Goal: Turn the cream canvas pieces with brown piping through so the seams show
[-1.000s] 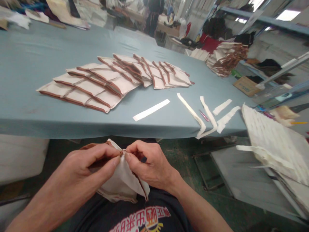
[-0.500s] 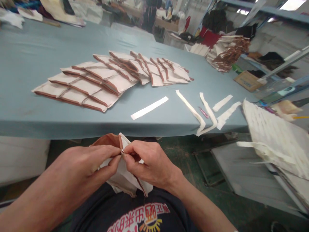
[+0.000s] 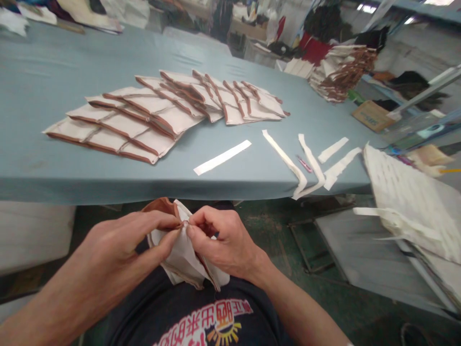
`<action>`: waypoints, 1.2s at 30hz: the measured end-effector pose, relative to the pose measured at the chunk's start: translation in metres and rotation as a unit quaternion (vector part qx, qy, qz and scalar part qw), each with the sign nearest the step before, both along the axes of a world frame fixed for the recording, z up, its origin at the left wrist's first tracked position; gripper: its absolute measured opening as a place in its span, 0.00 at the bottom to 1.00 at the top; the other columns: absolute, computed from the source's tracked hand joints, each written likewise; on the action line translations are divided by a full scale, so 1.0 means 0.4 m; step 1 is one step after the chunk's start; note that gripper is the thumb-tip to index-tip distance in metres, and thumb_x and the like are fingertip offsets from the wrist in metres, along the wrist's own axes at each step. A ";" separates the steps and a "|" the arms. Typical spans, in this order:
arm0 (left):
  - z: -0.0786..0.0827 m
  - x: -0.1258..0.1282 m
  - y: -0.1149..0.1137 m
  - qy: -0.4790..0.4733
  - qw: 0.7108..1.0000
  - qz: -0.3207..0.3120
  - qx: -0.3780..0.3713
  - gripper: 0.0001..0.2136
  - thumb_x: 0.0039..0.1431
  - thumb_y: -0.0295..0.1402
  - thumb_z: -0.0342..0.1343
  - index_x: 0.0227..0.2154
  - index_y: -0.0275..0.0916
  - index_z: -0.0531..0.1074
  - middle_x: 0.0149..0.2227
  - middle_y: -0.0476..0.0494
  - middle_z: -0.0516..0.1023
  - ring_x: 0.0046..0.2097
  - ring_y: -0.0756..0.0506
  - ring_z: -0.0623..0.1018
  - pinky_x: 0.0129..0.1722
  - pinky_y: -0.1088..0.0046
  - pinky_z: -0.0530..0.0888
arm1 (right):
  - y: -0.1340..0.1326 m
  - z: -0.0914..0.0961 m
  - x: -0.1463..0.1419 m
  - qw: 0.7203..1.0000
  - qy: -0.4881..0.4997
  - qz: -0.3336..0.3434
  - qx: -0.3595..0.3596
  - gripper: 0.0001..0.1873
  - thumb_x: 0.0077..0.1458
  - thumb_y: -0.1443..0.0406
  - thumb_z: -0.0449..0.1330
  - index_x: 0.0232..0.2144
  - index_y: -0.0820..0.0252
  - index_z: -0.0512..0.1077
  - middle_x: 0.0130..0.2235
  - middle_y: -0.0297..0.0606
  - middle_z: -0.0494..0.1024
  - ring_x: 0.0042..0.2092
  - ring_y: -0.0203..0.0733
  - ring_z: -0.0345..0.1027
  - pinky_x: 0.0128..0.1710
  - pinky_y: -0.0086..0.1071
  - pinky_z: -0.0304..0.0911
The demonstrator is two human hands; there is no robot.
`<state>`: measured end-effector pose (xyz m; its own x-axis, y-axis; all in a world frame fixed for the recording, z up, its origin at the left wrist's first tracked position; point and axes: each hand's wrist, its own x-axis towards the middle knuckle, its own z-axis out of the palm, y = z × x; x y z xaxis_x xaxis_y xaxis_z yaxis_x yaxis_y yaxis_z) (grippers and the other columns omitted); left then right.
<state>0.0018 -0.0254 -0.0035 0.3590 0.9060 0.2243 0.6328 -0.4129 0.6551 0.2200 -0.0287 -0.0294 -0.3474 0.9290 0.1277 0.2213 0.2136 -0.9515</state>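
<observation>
Together, on my side of the table (image 3: 252, 168), my left hand (image 3: 126, 242) and right hand (image 3: 225, 242) pinch one off-white cloth piece (image 3: 185, 254); it drapes beneath them, soft, folded, brown-edged, its lower corners pointed.

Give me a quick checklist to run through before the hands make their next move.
1. Left hand grip: ok, thumb and forefinger pinch the brown-trimmed white fabric piece.
2. Right hand grip: ok, pinching the same piece close beside.
3. Pinched spot visible: cannot tell its detail; fingertips mostly cover it.
4. A hand free: not ok, both are occupied.
5. Fanned fabric pieces away from the hands: ok, overlapping on the blue-green tablecloth.
6. Small pink tool uncovered: ok, lying between cream strips.
</observation>
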 end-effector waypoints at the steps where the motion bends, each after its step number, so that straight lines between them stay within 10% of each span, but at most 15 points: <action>1: -0.003 -0.002 -0.002 0.008 1.000 -0.004 -0.005 0.11 0.63 0.43 0.60 0.40 0.52 0.87 0.37 0.53 0.92 0.32 0.44 0.88 0.37 0.78 0.80 | 0.000 -0.001 -0.001 1.000 -0.004 -0.002 -0.002 0.06 0.62 0.65 0.59 0.31 0.57 0.71 0.26 0.27 0.71 0.25 0.31 0.63 0.27 0.25 0.59; 16: 0.016 -0.014 0.003 0.010 0.992 -0.126 0.018 0.13 0.68 0.34 0.54 0.31 0.48 0.83 0.31 0.52 0.90 0.28 0.47 0.87 0.30 0.77 0.74 | -0.003 0.006 -0.005 0.989 -0.062 0.045 0.124 0.07 0.63 0.69 0.57 0.31 0.57 0.70 0.29 0.30 0.73 0.29 0.32 0.65 0.31 0.25 0.61; 29: -0.025 0.013 -0.014 0.124 0.992 -0.011 0.036 0.14 0.61 0.35 0.50 0.23 0.44 0.76 0.21 0.50 0.79 0.17 0.51 0.70 0.23 0.71 0.60 | -0.009 -0.027 -0.014 0.980 -0.117 0.027 0.159 0.07 0.66 0.67 0.56 0.34 0.57 0.71 0.31 0.33 0.76 0.29 0.34 0.67 0.32 0.28 0.60; 36: -0.038 0.024 -0.006 0.054 0.996 0.054 -0.042 0.15 0.60 0.39 0.51 0.27 0.42 0.82 0.23 0.50 0.81 0.22 0.49 0.76 0.27 0.76 0.67 | -0.001 -0.043 -0.017 0.987 -0.105 0.002 0.121 0.07 0.64 0.66 0.57 0.31 0.57 0.69 0.28 0.30 0.73 0.28 0.33 0.64 0.30 0.27 0.59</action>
<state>0.0114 -0.0277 -0.0186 0.2765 0.9545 0.1113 0.7388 -0.2852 0.6106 0.2133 -0.0291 -0.0468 -0.3933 0.8786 0.2708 0.4071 0.4305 -0.8056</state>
